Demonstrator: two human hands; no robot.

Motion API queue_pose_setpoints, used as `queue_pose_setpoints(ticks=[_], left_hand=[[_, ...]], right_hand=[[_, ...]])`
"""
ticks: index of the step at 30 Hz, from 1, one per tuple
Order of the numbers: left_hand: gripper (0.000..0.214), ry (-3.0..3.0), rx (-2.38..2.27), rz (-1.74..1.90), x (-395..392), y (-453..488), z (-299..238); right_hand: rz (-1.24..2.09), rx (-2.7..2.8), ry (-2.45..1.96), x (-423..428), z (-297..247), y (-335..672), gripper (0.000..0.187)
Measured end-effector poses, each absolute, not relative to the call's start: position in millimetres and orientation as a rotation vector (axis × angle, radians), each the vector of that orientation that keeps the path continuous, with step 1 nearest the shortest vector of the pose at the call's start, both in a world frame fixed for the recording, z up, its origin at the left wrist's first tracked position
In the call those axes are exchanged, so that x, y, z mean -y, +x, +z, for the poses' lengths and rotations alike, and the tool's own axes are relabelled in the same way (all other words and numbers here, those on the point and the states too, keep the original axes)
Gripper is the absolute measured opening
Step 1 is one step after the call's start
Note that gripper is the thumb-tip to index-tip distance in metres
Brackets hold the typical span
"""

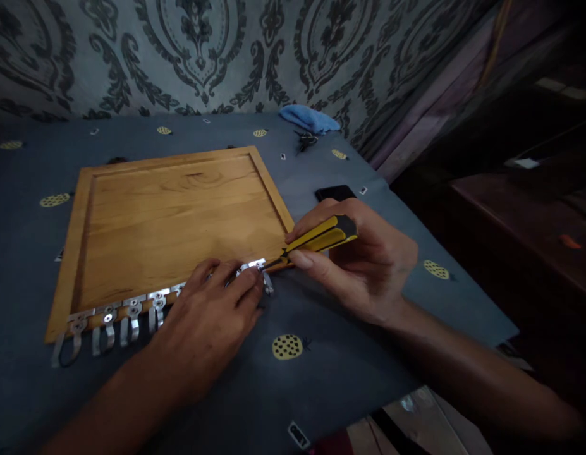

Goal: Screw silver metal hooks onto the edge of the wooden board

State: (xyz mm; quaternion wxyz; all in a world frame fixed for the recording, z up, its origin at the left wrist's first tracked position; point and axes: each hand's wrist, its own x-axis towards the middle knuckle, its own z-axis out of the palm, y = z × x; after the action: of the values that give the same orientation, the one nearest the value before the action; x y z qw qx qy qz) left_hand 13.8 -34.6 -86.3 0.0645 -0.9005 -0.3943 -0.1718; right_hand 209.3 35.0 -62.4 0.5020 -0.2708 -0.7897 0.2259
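Note:
A framed wooden board [179, 221] lies flat on the cloth-covered table, with a row of metal hooks [133, 316] along its near edge. My right hand [368, 259] is closed around the yellow and black handle of a screwdriver [321, 237]. The screwdriver slants down to the left, its tip at a shiny metal hook [268, 283] near the board's right corner. Over that same edge, my left hand [212, 316] has its fingers curled and pressed against this hook. Several hooks in the middle of the row are hidden under the left hand.
The table wears a dark blue-grey cloth [368, 385] printed with yellow pineapples. Beyond the right hand lies a black phone-like object [335, 193]. A blue cloth [309, 119] and a small dark item [306, 141] sit near the patterned wall [202, 57].

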Motion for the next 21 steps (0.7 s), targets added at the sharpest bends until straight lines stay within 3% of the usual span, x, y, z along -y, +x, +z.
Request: queue_pose_setpoints(ticks=[10,17,21], left_hand=[[0.01,-2.717,1.185,-0.51,34.1,13.7,-86.3],[0.024,-2.702,1.227,-0.532,34.3,15.0,-85.9],[0.021,-2.716,1.203,-0.521,33.8,14.6,-85.2]], right_hand=[[0.488,1.864,-0.746,-27.4,-63.9,205.7,0.03],[0.465,1.788,-0.776,-22.2,-68.1,202.3,0.033],[0.464,1.762,-0.796,-22.5,-65.8,200.7,0.037]])
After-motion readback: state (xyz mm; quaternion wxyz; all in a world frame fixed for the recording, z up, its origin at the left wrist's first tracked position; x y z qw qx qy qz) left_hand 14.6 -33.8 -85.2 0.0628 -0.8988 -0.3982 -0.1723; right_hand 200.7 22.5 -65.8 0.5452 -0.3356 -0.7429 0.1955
